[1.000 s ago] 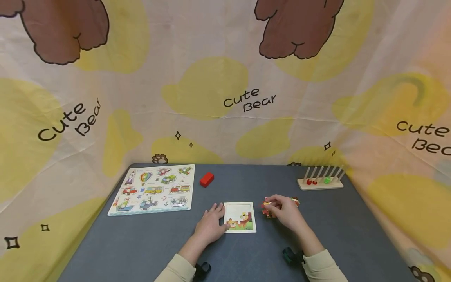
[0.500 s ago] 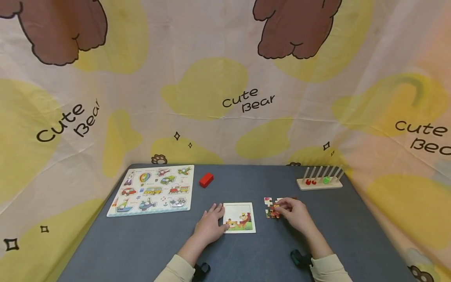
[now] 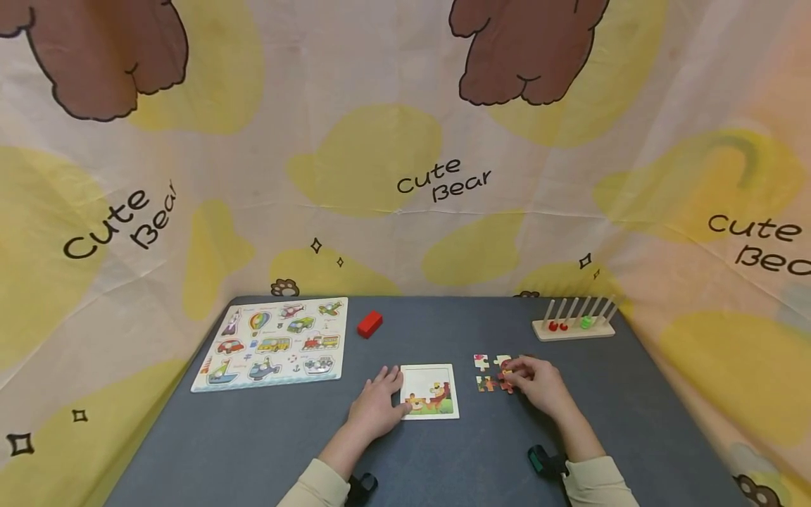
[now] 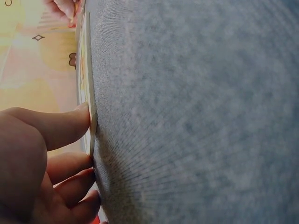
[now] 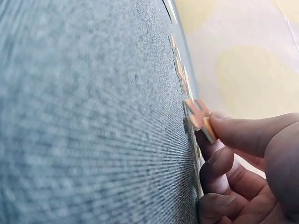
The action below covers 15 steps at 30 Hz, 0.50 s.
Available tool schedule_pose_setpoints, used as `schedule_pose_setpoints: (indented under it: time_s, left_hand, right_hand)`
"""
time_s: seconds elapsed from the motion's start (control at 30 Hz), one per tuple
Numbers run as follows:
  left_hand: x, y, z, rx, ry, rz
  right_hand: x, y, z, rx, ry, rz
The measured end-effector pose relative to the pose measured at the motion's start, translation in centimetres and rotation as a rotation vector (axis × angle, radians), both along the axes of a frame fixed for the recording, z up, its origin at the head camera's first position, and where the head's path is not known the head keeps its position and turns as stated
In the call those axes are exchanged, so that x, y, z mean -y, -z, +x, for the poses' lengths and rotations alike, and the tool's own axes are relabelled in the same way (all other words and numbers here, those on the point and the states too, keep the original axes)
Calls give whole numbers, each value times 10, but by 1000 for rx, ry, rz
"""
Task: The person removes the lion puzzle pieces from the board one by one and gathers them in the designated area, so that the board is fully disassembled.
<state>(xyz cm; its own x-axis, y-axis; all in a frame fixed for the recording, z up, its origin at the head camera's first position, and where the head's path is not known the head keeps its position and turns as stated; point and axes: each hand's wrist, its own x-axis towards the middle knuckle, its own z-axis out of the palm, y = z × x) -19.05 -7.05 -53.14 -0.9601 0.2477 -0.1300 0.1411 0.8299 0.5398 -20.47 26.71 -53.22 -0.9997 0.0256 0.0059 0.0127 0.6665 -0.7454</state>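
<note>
My left hand [image 3: 375, 405] rests at the left edge of a small white-framed jigsaw board [image 3: 429, 369], its thumb on the lower left corner. Animal pieces fill the board's lower and right parts; the rest is white. In the left wrist view, the thumb [image 4: 70, 126] touches the board's pale edge. To the right, my right hand [image 3: 538, 384] pinches a jigsaw piece [image 3: 505, 381] between thumb and fingers. This piece [image 5: 201, 117] appears tilted, above the table, in the right wrist view. Around it lie loose jigsaw pieces [image 3: 486, 384], some hidden by the hand.
A vehicle puzzle board [image 3: 269, 345] lies at the back left. Beside it is a red block [image 3: 370, 324]. A wooden peg stand [image 3: 573, 329] with red and green beads stands at the back right, before a printed cloth wall [image 3: 380, 162].
My right hand has moved a little right over the loose pieces, uncovering those on the left and drawing the pinched piece along. The left hand stays on the board.
</note>
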Motion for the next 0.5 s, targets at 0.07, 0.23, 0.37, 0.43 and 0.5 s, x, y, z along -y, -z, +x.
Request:
schedule_pose_setpoints:
  time_s: [0.07, 0.23, 0.37, 0.43, 0.5]
  left_hand:
    - [0, 0, 1, -4, 4, -1]
    - [0, -1, 2, -16, 5, -4]
    - [-1, -3, 3, -30, -3, 2]
    - [-2, -3, 3, -29, -6, 1]
    - [-2, -3, 4, -30, -6, -1]
  right_hand:
    - [-1, 0, 0, 7, -1, 0]
    - [-3, 1, -1, 26, 7, 28]
    - [-4, 1, 0, 35, 14, 65]
    - [-5, 0, 0, 38, 14, 78]
    - [-5, 0, 0, 42, 14, 91]
